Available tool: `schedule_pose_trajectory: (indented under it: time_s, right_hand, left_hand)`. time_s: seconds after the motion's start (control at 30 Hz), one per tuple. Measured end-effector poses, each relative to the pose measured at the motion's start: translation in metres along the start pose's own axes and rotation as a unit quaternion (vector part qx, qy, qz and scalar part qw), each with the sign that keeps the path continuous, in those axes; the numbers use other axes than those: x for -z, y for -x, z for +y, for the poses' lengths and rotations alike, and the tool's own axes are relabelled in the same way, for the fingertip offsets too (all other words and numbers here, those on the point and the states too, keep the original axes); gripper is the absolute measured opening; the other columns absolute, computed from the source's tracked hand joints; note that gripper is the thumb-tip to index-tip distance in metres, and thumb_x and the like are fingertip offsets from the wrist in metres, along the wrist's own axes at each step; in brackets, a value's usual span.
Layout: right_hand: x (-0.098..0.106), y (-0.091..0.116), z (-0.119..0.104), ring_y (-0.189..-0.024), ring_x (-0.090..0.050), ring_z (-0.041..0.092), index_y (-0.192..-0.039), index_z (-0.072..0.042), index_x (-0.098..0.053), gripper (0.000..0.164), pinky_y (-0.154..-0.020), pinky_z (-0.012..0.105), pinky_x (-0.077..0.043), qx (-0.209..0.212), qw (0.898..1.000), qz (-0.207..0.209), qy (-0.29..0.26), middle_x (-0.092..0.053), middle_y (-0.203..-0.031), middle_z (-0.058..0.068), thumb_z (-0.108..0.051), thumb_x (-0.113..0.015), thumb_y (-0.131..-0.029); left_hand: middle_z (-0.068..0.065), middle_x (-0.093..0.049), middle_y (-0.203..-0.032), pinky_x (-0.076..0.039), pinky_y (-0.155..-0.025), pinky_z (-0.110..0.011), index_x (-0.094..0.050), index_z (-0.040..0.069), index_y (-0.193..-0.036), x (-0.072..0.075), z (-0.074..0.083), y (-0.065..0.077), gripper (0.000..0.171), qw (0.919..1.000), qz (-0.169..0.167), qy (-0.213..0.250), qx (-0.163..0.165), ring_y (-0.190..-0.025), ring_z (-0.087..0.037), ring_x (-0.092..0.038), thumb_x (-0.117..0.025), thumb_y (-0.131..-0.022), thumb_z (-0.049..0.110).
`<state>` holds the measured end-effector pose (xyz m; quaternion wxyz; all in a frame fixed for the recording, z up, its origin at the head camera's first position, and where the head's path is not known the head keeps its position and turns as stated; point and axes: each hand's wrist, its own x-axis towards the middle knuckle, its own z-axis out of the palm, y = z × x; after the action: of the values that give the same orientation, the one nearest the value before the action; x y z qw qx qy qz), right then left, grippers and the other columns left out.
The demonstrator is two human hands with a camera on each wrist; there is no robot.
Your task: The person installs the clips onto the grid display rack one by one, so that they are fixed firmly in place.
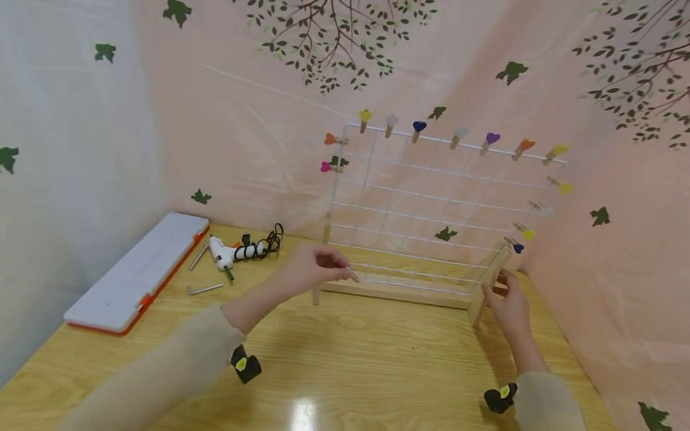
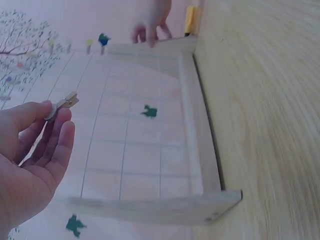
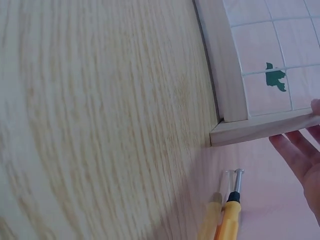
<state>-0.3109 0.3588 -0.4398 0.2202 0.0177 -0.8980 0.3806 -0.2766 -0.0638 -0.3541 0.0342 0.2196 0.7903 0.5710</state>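
My left hand (image 1: 309, 269) pinches a small wooden clothespin (image 2: 69, 100) between thumb and fingers, in front of the lower left of a white wire grid (image 1: 422, 193). A pale disc-like part of the clothespin is partly covered by the fingertips. The grid stands upright in a wooden frame. At its right end, my right hand (image 1: 510, 305) holds the wooden side post (image 3: 265, 127), thumb on one side and fingers on the other. Clothespins with coloured hearts, such as a purple one (image 1: 492, 139) and a pink one (image 1: 327, 167), line the grid's top and sides.
A white glue gun (image 1: 222, 253) with a black cord lies at the back left, near a bent metal rod (image 1: 204, 289). A white case with orange edging (image 1: 137, 270) is further left. Beyond the right post is a yellow-handled tool (image 3: 230, 217). Printed cloth walls surround the wooden table (image 1: 348, 372).
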Motion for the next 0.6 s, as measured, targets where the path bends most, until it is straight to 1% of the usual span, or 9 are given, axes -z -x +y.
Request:
schedule_pose_trajectory:
  time_s: [0.07,0.13,0.23,0.3,0.37,0.43,0.47,0.53,0.6]
  right_hand:
    - [-0.001,0.001,-0.001,-0.097,-0.055,0.039,-0.130,0.001,-0.036,0.052,-0.057,0.007,-0.040,0.005,1.000,0.016,0.009,-0.050,-0.115,0.024,-0.021,-0.056,-0.087]
    - [-0.002,0.002,-0.003,-0.094,-0.057,0.039,-0.128,0.002,-0.038,0.050,-0.056,0.005,-0.038,0.014,0.999,0.032,0.018,-0.052,-0.112,0.025,-0.018,-0.058,-0.086]
    - [-0.005,0.002,-0.003,-0.089,-0.059,0.038,-0.124,0.003,-0.040,0.047,-0.058,0.002,-0.035,0.023,0.998,0.054,0.030,-0.054,-0.108,0.024,-0.013,-0.059,-0.084]
    - [-0.005,0.002,-0.004,-0.087,-0.059,0.037,-0.121,0.003,-0.041,0.044,-0.059,0.001,-0.033,0.028,0.997,0.064,0.037,-0.055,-0.104,0.023,-0.011,-0.059,-0.083]
    - [-0.007,0.001,-0.005,-0.084,-0.060,0.037,-0.117,0.004,-0.044,0.040,-0.062,0.010,-0.043,0.035,0.995,0.079,0.039,-0.057,-0.099,0.023,-0.008,-0.060,-0.082]
    - [-0.008,0.002,-0.006,-0.081,-0.060,0.037,-0.112,0.005,-0.045,0.037,-0.064,0.025,-0.050,0.045,0.994,0.095,0.039,-0.057,-0.094,0.023,-0.005,-0.061,-0.080]
    - [-0.009,0.002,-0.006,-0.079,-0.060,0.037,-0.110,0.005,-0.046,0.035,-0.065,0.033,-0.051,0.051,0.993,0.104,0.039,-0.058,-0.092,0.023,-0.004,-0.061,-0.080]
    - [-0.012,0.002,-0.005,-0.075,-0.061,0.037,-0.107,0.006,-0.047,0.033,-0.065,0.047,-0.049,0.063,0.990,0.120,0.041,-0.059,-0.088,0.022,-0.002,-0.062,-0.078]
    - [-0.013,0.002,-0.005,-0.073,-0.061,0.035,-0.105,0.006,-0.048,0.032,-0.064,0.046,-0.049,0.068,0.988,0.128,0.044,-0.059,-0.086,0.021,-0.001,-0.063,-0.077]
  left_hand:
    - [-0.004,-0.067,-0.086,-0.052,-0.068,-0.027,-0.068,0.008,-0.088,0.010,0.001,0.003,0.022,0.9990,0.043,0.010,0.000,-0.077,-0.015,-0.062,-0.072,-0.074,0.025]
    - [-0.005,-0.068,-0.085,-0.051,-0.069,-0.027,-0.069,0.008,-0.088,0.019,0.002,0.006,0.025,0.9957,0.090,0.023,-0.005,-0.077,-0.015,-0.063,-0.073,-0.073,0.028]
    - [-0.001,-0.068,-0.085,-0.051,-0.069,-0.025,-0.069,0.012,-0.088,0.029,0.003,0.010,0.029,0.9865,0.160,0.035,-0.001,-0.080,-0.014,-0.062,-0.072,-0.071,0.035]
    - [0.000,-0.068,-0.086,-0.050,-0.070,-0.023,-0.069,0.013,-0.089,0.035,0.002,0.009,0.030,0.9782,0.202,0.046,-0.006,-0.081,-0.012,-0.062,-0.072,-0.071,0.037]
    - [0.001,-0.068,-0.086,-0.050,-0.068,-0.021,-0.069,0.011,-0.091,0.038,0.004,0.007,0.030,0.9684,0.243,0.055,-0.014,-0.080,-0.011,-0.061,-0.072,-0.072,0.034]
    - [0.001,-0.068,-0.085,-0.049,-0.064,-0.019,-0.069,0.010,-0.090,0.041,0.001,0.002,0.030,0.9574,0.282,0.057,-0.024,-0.078,-0.011,-0.061,-0.073,-0.071,0.034]
    - [0.001,-0.068,-0.084,-0.049,-0.063,-0.018,-0.070,0.010,-0.090,0.043,0.000,-0.002,0.030,0.9516,0.300,0.060,-0.030,-0.076,-0.011,-0.061,-0.073,-0.070,0.033]
    - [0.000,-0.068,-0.083,-0.049,-0.062,-0.018,-0.070,0.010,-0.089,0.045,-0.004,-0.009,0.029,0.9418,0.328,0.067,-0.034,-0.076,-0.011,-0.060,-0.074,-0.070,0.031]
    - [0.000,-0.068,-0.083,-0.049,-0.064,-0.018,-0.070,0.010,-0.089,0.047,-0.009,-0.017,0.030,0.9333,0.350,0.072,-0.034,-0.077,-0.010,-0.061,-0.074,-0.069,0.032]
